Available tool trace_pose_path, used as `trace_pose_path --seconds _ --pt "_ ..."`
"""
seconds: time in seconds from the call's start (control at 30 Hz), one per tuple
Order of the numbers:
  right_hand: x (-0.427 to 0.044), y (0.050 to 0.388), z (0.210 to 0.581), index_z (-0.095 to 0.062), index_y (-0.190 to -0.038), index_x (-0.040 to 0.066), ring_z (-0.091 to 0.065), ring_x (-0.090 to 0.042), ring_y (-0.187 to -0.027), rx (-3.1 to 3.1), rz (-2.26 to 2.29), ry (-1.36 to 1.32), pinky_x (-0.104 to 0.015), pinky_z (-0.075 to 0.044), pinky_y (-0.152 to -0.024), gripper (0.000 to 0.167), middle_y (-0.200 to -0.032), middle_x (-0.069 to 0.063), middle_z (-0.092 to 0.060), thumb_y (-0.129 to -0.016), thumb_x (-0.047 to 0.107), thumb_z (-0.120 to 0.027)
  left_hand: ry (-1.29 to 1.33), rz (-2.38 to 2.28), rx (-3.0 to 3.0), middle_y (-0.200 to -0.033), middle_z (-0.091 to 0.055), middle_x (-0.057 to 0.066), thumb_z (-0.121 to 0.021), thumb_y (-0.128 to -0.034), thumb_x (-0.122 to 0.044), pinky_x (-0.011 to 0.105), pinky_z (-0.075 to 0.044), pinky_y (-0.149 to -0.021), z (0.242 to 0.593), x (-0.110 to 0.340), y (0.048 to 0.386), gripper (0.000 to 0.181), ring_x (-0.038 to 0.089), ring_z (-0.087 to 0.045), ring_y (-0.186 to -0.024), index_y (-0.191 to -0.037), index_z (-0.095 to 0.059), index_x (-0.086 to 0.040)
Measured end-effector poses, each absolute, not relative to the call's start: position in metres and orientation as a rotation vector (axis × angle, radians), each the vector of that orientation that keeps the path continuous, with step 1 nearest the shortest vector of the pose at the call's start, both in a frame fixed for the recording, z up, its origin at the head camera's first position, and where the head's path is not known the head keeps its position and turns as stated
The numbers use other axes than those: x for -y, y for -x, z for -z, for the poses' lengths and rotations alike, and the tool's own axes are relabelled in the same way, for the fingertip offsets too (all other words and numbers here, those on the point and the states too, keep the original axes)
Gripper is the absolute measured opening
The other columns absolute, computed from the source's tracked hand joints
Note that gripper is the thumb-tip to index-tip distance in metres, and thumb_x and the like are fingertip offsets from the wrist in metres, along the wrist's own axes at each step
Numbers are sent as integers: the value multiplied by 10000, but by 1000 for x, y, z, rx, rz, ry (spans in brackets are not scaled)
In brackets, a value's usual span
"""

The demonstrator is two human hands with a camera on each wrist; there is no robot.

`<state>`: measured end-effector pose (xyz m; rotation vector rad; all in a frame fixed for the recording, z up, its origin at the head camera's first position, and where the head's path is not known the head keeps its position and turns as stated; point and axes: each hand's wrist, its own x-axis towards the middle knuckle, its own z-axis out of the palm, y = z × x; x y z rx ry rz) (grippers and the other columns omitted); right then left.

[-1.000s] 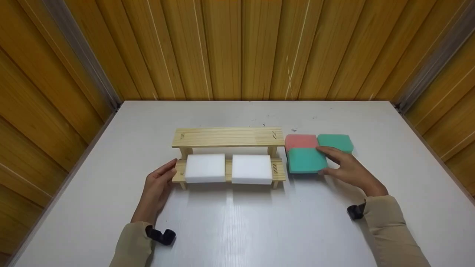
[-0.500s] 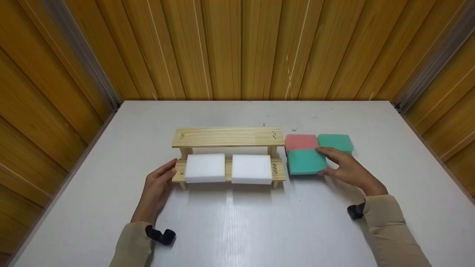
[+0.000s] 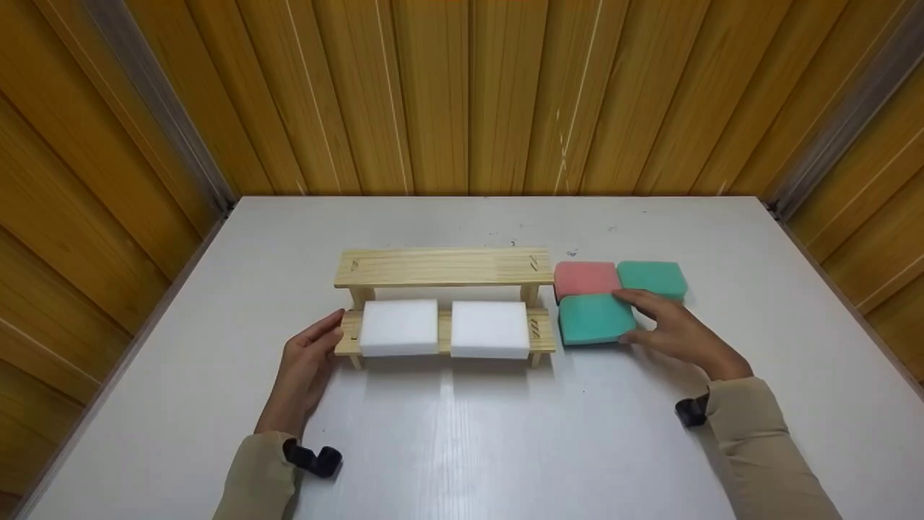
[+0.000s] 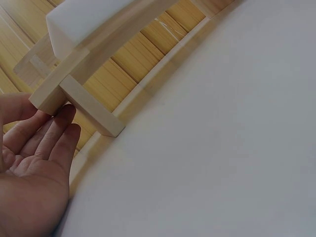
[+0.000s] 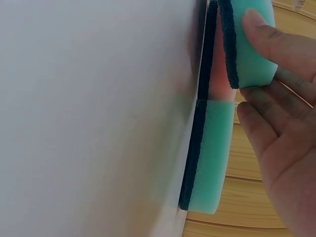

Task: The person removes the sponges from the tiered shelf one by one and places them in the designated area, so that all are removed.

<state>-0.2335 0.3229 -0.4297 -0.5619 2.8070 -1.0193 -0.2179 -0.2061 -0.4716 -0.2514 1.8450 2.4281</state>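
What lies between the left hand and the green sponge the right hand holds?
The lower wooden shelf, bearing two white blocks side by side, as the head view shows. The left hand touches one end; the green sponge is past the other.

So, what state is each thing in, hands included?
Two-step pale wooden rack, standing upright on the white table
Left white rectangular foam block, resting on the lower step
Right white rectangular foam block, likewise, a gap between
Nearer dark-backed green foam sponge, held off the table
Pink foam sponge, on the table, partly hidden
Farther green foam sponge, lying dark side down
Left hand, holding the rack's left end
Right hand, pinching the nearer sponge
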Motion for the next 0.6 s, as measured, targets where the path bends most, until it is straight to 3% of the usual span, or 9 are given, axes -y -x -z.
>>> trace_pose_path --seconds 0.6 --pt "-322 235 430 -363 -1467 22 -282 -453 -1400 -2789 954 532 -600 -321 -1117 724 -1521 -239 -322 -845 103 -724 258 -2422 -1836 -1525 -374 96 -538 -959 -37 167 -446 -1037 470 207 218 496 180 -357 -1412 -1436 -405 -2"
